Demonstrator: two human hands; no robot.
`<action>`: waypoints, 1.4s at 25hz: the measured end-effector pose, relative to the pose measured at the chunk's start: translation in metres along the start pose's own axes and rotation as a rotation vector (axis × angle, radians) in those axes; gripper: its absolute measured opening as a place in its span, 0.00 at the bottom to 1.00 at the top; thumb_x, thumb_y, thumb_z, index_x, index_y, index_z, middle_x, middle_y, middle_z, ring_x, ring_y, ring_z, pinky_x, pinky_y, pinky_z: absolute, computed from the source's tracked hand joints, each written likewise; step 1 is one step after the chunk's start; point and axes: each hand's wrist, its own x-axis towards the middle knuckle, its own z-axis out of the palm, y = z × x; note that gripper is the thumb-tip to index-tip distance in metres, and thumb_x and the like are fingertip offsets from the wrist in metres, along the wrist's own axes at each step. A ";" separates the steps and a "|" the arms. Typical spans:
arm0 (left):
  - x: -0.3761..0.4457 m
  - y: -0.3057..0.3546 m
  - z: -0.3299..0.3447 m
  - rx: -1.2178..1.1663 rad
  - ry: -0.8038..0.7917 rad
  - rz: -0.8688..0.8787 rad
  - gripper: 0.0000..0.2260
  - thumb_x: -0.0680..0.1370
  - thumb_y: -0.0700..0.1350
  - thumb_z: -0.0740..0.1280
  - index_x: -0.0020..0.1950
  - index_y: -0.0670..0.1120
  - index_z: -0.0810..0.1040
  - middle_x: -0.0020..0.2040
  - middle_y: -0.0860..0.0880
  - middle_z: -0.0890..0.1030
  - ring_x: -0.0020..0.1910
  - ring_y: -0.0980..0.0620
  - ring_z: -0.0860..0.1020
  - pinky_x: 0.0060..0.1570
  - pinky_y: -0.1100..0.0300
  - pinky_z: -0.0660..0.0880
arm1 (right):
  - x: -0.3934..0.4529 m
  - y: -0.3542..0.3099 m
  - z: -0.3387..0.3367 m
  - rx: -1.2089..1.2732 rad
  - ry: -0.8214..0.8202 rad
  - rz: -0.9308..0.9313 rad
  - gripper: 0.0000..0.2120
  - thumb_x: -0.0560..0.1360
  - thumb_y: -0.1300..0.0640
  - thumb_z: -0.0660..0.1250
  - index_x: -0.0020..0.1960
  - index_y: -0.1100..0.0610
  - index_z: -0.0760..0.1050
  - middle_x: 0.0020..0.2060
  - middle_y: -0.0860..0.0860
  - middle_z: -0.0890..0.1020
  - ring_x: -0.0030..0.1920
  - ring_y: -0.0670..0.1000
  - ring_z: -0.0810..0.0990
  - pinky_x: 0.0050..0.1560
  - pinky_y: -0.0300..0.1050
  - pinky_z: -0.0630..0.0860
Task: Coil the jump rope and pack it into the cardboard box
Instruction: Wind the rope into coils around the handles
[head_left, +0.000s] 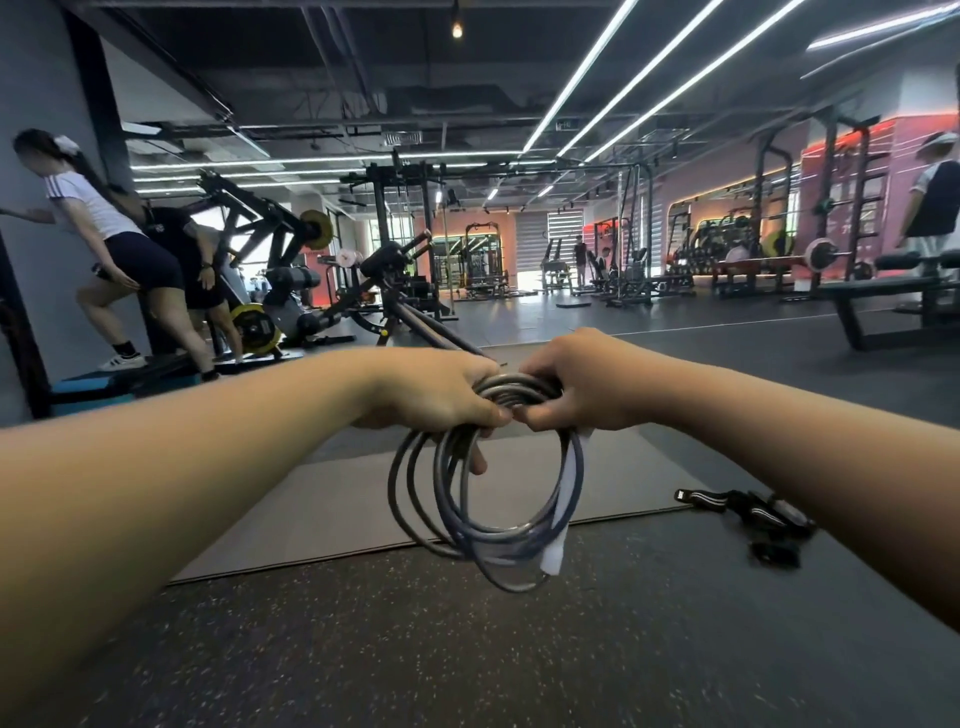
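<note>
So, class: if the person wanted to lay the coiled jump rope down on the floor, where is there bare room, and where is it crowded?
Bare room: the grey mat under the left hand, and the speckled floor in front of it. Crowded: right of the mat, below the right hand, where black straps lie. The jump rope hangs coiled between both hands.

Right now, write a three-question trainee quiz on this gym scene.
1. True or false: the coiled grey jump rope lies on the grey floor mat.
2. Which hands grip the coil? A) left hand only B) right hand only C) both
3. Fill in: the cardboard box is ___ in this view.

Key: 1 false, it hangs from the hands; 2 C; 3 not visible.
</note>
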 end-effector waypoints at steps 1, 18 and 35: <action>-0.004 -0.005 0.008 -0.174 0.001 0.006 0.02 0.84 0.41 0.63 0.53 0.43 0.72 0.42 0.48 0.77 0.34 0.51 0.83 0.36 0.59 0.79 | -0.002 0.001 0.000 0.037 0.005 0.001 0.05 0.74 0.55 0.74 0.41 0.54 0.80 0.25 0.46 0.78 0.25 0.41 0.73 0.28 0.36 0.69; -0.024 -0.037 0.052 -0.646 0.220 0.051 0.18 0.72 0.43 0.77 0.61 0.46 0.81 0.26 0.53 0.65 0.23 0.54 0.59 0.22 0.62 0.62 | 0.003 -0.009 0.004 0.204 -0.070 -0.007 0.11 0.72 0.54 0.75 0.51 0.51 0.75 0.25 0.40 0.79 0.25 0.40 0.73 0.30 0.36 0.66; -0.039 -0.058 0.038 -0.841 0.422 -0.013 0.22 0.77 0.57 0.71 0.60 0.41 0.75 0.33 0.50 0.77 0.24 0.55 0.67 0.22 0.62 0.66 | 0.016 -0.026 0.043 0.641 0.147 0.209 0.12 0.72 0.54 0.76 0.41 0.63 0.85 0.30 0.53 0.79 0.31 0.49 0.73 0.35 0.44 0.70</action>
